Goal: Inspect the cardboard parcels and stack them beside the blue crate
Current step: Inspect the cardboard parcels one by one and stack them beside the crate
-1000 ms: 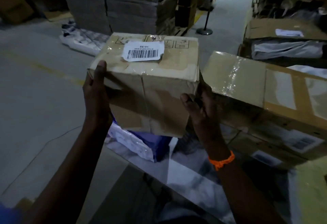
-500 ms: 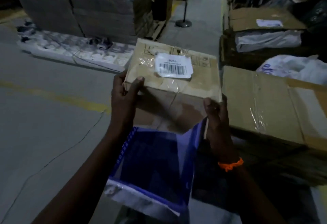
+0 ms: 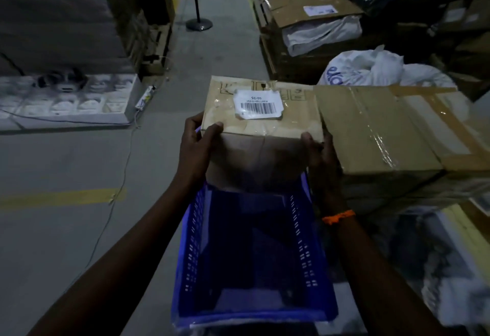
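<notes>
- The parcel (image 3: pixel 262 113), a taped cardboard box with a white barcode label (image 3: pixel 258 107) on its upper face, sits at the centre of the frame, clamped between two bare hands.
- The left hand (image 3: pixel 197 147) closes on the box's near left corner, thumb on top; the right hand (image 3: pixel 318 150) closes on the near right corner, an orange band (image 3: pixel 338 216) at its wrist.
- Change from a second ago: the box, then raised close to the camera with its front face turned up for checking, has been carried forward and lowered, so the label face is now level and facing up.
- The blue crate (image 3: pixel 193 243) has come fully into view in the lower centre, directly below and nearer than the box; it looks empty, though the interior is dim.
- A larger taped carton (image 3: pixel 376 134) lies at centre right, its left edge just beside the held box, possibly touching.
- Reading: inspection of this parcel appears finished and placement is under way, with the box heading for the far end of the crate, beside the carton.
- Whether the box already rests on anything cannot be told; its underside is hidden.
</notes>
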Motion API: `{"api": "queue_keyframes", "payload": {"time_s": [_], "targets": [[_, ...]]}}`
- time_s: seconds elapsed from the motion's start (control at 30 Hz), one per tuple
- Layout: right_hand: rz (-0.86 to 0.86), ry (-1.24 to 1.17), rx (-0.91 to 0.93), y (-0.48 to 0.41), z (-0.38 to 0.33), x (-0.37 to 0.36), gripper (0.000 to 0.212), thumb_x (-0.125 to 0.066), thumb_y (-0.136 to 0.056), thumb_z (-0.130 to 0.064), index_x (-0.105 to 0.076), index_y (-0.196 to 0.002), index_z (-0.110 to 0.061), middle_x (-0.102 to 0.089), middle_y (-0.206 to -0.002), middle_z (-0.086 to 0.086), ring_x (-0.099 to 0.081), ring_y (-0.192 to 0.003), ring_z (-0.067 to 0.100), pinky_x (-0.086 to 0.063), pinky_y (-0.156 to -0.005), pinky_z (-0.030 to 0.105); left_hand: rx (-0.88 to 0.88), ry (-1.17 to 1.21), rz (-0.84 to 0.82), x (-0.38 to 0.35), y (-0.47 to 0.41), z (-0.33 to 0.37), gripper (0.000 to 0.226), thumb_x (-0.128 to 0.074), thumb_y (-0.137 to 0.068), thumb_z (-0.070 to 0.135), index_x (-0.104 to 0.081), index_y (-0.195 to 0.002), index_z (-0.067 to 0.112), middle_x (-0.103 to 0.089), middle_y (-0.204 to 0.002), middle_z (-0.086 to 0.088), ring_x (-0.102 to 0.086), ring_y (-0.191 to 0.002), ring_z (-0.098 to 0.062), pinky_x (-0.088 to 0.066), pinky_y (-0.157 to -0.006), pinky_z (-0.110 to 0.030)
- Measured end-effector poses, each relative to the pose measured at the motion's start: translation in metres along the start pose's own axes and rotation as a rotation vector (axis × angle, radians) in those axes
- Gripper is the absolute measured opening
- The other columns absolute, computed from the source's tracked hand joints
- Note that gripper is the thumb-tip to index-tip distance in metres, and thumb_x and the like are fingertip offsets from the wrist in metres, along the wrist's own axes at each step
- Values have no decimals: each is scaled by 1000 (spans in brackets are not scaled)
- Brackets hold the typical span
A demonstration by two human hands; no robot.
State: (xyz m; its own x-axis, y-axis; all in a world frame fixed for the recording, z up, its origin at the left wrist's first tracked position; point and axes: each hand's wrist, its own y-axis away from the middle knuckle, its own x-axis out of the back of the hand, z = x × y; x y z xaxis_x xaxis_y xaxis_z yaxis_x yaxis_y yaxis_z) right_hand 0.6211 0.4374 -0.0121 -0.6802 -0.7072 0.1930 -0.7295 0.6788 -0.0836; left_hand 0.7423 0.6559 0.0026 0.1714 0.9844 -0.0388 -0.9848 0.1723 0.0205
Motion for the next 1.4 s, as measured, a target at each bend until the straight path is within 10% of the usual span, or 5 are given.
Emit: {"api": "queue_keyframes", "payload": {"time_s": [0.27, 0.43, 0.73, 1.0, 1.4], "targets": [[-119, 25, -91, -8, 41, -28, 74, -66, -86, -61, -51, -145, -19, -66, -134, 5, -64, -124, 21, -48, -110, 53, 73, -83, -74, 26, -22, -58, 51, -70, -80, 48, -59, -126, 29, -65, -129, 7, -60, -122, -16, -53, -100, -40], [-222, 13, -71, -12, 48, -31, 31, -61, -99, -46, -53, -128, -53, -64, -138, -1, -60, -128, 16, -46, -113, 49, 27, -152, -84, 34, -23, -72, 43, -66, -97, 37, -56, -135, 23, -65, -130, 3, -63, -116, -14, -53, -101, -42], [-341, 270, 81, 19, 72, 38, 81, -67, -96, -48, -32, -161, -15, -46, -159, 8, -44, -145, 18, -37, -119, 39, -492, -725, 196, -15, 56, -60, 58, -58, -100, 30, -45, -146, -4, -48, -147, -27, -44, -137, -39, -34, -116, -47], [-459, 537, 510, 102, 151, 241, 62, -56, -98, -37, -52, -146, 1, -57, -145, 21, -52, -137, 33, -39, -117, 41, -651, -756, -304, -218, 237, -112, 45, -53, -101, 34, -60, -134, 5, -59, -139, -15, -44, -139, -35, -33, -118, -44], [-287, 978, 142, 118, 311, 511, 80, -42, -100, -62, -43, -153, -2, -41, -159, 23, -40, -147, 40, -38, -115, 54, -532, -1275, -794, -432, 352, -224, 66, -36, -99, 57, -50, -147, 13, -47, -153, -14, -38, -144, -40, -36, -111, -63]]}}
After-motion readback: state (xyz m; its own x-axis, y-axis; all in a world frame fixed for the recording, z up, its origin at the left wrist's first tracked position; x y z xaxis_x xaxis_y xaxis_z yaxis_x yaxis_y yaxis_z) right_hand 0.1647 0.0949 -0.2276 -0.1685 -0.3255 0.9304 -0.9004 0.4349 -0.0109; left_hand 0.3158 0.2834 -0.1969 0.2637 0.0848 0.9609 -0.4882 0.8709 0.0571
